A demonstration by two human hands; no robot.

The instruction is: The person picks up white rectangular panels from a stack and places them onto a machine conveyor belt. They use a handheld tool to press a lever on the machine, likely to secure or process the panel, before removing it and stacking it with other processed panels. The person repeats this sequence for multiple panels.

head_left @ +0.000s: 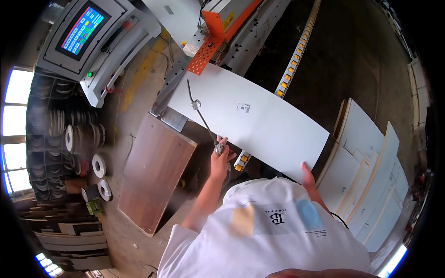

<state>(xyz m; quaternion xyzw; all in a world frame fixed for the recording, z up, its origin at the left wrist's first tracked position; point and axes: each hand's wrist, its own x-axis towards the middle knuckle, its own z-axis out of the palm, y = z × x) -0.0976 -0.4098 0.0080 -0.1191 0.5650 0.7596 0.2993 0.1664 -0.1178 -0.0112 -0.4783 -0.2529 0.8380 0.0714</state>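
Observation:
A white panel (273,125) with a small printed label reaches from the machine toward my body. My left hand (220,156) is closed around the silvery grip of a long thin metal rod tool (204,121). This rod slants up and left over the panel's near left part and has a ring-shaped fitting partway along. At the panel's near right corner, my right hand (308,176) has its thumb up against the edge. The other fingers of that hand are hidden by the panel and my white shirt.
An orange perforated plate (204,59) overhangs the panel's far left end. Yellow rollers (294,62) run beyond it. A control console (76,37) with a lit screen stands far left. Nearer are a brown board (157,171) and edging rolls (98,165). White boards (354,162) are stacked right.

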